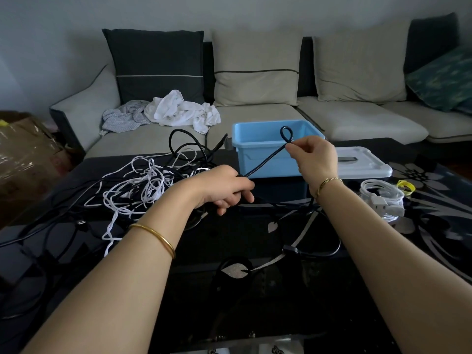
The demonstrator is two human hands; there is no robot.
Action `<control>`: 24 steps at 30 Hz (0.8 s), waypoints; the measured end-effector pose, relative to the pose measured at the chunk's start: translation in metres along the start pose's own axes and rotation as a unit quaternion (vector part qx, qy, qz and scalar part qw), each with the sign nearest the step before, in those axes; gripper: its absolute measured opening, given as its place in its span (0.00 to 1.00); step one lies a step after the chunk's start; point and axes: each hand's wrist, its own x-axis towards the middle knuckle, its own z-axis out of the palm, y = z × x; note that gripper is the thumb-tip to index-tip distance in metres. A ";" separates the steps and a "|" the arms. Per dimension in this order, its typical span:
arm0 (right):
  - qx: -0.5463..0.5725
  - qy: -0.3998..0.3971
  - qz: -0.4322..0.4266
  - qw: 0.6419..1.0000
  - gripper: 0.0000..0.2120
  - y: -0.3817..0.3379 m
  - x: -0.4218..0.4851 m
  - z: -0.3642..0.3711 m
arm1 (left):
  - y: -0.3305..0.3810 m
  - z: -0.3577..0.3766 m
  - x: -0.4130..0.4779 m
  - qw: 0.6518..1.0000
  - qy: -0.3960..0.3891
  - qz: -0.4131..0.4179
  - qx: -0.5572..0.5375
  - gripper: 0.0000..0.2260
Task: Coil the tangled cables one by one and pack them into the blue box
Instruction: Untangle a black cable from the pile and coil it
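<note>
Glossy black desk [293, 297] carries a tangle of white and black cables [143, 185] at ten o'clock and the blue box [242, 154] at twelve o'clock. The left hand [224, 187] is curled round a black cable [268, 159]. The right hand [316, 159], at one o'clock of it, pinches that cable just below a small loop held up before the box.

Both bare forearms reach forward; left hand [224, 187] grips the black cable [265, 159] in a fist, raised right hand [316, 159] pinches it higher
</note>
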 end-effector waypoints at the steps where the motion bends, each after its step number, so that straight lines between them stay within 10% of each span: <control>1: -0.013 0.017 0.002 1.000 0.04 0.003 0.003 0.000 | -0.001 -0.001 -0.001 1.000 -0.011 -0.007 0.004 0.15; 6: -0.097 0.055 0.053 0.992 0.10 0.024 0.015 -0.017 | -0.011 -0.003 -0.012 0.995 -0.094 -0.038 0.015 0.15; 12: -0.273 0.004 -0.016 0.962 0.07 0.032 0.004 -0.005 | 0.000 -0.011 -0.020 0.956 -0.180 0.070 -0.218 0.18; 24: -0.316 -0.359 -0.107 0.872 0.07 0.006 -0.027 0.014 | 0.003 -0.023 -0.007 0.743 0.116 0.180 -0.635 0.27</control>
